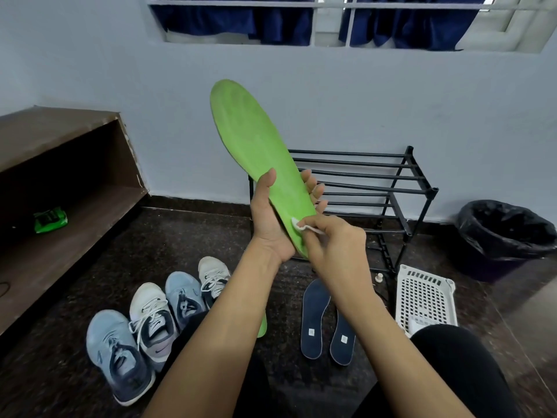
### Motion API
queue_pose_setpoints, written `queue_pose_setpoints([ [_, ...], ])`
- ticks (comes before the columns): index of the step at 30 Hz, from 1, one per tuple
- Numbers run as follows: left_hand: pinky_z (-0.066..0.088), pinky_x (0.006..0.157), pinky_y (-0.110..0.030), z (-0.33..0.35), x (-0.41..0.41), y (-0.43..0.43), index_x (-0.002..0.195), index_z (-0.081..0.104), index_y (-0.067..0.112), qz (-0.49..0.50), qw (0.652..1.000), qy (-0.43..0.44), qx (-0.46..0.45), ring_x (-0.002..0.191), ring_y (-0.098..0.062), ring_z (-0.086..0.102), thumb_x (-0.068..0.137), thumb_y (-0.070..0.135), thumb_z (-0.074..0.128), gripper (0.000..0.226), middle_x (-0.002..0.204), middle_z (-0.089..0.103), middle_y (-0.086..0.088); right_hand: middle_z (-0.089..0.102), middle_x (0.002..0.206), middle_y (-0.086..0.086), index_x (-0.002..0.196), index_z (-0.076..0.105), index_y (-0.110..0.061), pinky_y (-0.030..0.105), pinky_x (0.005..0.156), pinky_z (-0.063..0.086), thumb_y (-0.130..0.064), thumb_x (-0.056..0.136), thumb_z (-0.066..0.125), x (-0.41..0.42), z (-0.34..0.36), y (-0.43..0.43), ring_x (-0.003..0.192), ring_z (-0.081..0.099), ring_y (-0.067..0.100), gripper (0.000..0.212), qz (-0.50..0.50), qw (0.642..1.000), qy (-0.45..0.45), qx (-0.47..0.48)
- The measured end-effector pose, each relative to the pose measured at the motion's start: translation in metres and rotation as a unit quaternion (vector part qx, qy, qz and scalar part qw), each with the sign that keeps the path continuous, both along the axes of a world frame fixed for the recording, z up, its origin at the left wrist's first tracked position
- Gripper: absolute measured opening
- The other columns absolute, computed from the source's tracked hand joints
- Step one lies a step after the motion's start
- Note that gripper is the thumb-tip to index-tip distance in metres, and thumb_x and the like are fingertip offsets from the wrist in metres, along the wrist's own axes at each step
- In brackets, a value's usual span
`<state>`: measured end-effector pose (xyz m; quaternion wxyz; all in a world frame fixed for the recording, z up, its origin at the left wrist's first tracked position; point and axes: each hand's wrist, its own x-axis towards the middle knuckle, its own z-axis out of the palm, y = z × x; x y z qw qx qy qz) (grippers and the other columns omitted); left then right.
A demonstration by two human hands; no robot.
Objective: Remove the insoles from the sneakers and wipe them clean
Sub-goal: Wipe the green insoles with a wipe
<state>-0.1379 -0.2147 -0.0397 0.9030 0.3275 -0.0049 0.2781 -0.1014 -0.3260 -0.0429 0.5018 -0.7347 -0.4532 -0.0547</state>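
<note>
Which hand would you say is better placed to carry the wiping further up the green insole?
The right hand: it pinches the white wipe against the green insole near its lower end. The left hand is wrapped around the insole, holding it upright.

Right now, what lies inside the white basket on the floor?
Inside the white basket, a pale object shows at its near end; what it is I cannot tell. A black-clad knee covers the near corner.

I log dark speckled floor [211,236]: four sneakers [156,321] at 7 o'clock, two navy insoles [327,324] at 5, white basket [425,297], bin [506,236] at 3.
</note>
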Motion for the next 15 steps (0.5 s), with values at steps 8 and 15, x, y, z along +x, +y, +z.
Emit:
queue_pose_setpoints([
  [8, 0.053, 0.076, -0.034, 0.001, -0.005, 0.002, 0.094, 0.062, 0.01, 0.023, 0.999, -0.019, -0.037, 0.074, -0.019, 0.063, 0.057, 0.05, 0.077, 0.057, 0.082, 0.059, -0.003, 0.071, 0.07, -0.005, 0.081, 0.077, -0.02, 0.008, 0.06, 0.041, -0.022, 0.08, 0.07, -0.015, 0.001, -0.005, 0.069, 0.06, 0.003, 0.007, 0.076, 0.995, 0.058, 0.034],
  [15, 0.048, 0.078, -0.03, 0.002, 0.001, -0.02, 0.092, 0.056, 0.01, 0.038, 0.998, 0.012, -0.05, 0.074, -0.019, 0.06, 0.074, 0.053, 0.054, 0.046, 0.077, 0.055, -0.003, 0.071, 0.083, 0.01, 0.081, 0.075, -0.011, 0.026, 0.07, 0.048, -0.003, 0.074, 0.066, -0.002, -0.003, 0.016, 0.08, 0.067, 0.024, 0.014, -0.025, 0.994, -0.082, 0.071],
])
